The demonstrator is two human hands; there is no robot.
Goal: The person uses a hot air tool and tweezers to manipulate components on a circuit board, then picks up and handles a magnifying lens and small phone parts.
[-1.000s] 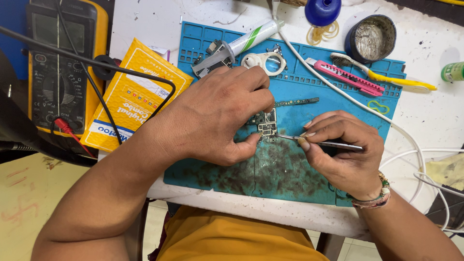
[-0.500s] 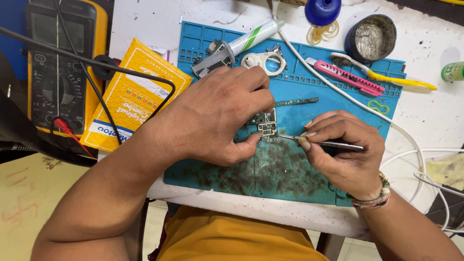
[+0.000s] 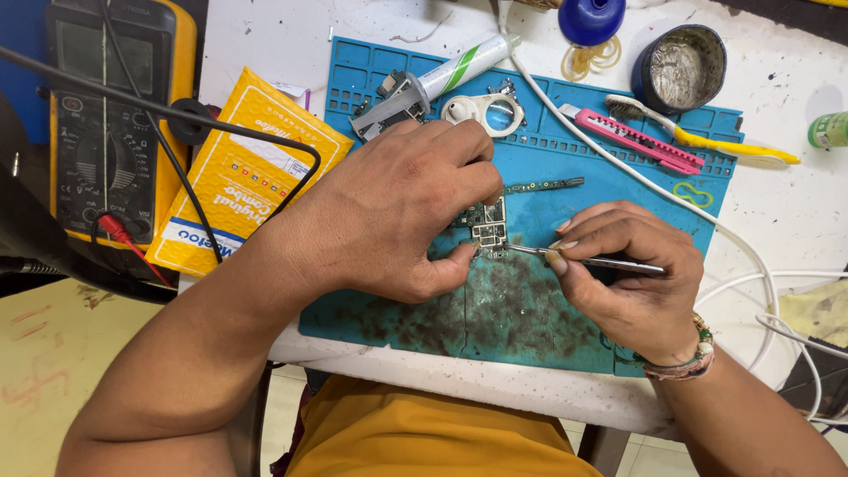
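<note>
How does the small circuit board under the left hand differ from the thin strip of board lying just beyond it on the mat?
The small circuit board is squarish and pinned by the left hand, with the tweezers in the right hand at its edge. The thin strip is long, narrow and untouched. Both lie on the blue mat.

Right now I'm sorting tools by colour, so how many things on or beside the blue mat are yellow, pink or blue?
Yellow: 3, multimeter, padded envelope, toothbrush
Pink: 1, utility knife
Blue: 2, work mat, blue cap
Total: 6
</note>
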